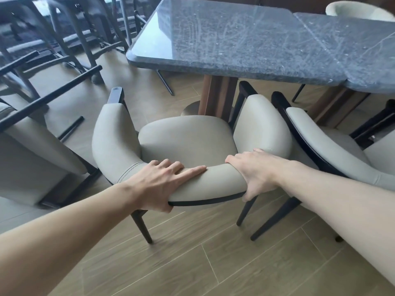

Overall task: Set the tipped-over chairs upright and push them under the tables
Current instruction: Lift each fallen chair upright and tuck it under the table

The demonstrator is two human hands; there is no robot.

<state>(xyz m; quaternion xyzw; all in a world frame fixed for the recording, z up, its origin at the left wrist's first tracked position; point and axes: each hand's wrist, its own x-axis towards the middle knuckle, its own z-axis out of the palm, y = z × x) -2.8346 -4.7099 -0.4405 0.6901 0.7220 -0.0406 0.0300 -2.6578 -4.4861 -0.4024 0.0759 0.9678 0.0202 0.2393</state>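
A beige padded chair (188, 137) with a black frame stands upright on the wooden floor, facing the dark stone table (224, 39). Its seat front sits just short of the table's edge. My left hand (162, 182) grips the left part of the curved backrest, fingers over the top and thumb under the black rim. My right hand (256, 171) grips the backrest's right part the same way. At the left, another beige chair (27, 159) lies tipped over, its black legs (53, 90) pointing out sideways.
A second upright beige chair (333, 144) stands close on the right, beside a second stone table (363, 43). The table's wooden pedestal (218, 97) stands ahead of the seat. Grey chairs and stools (70, 28) crowd the far left. A pale chair back (354, 9) shows beyond the tables.
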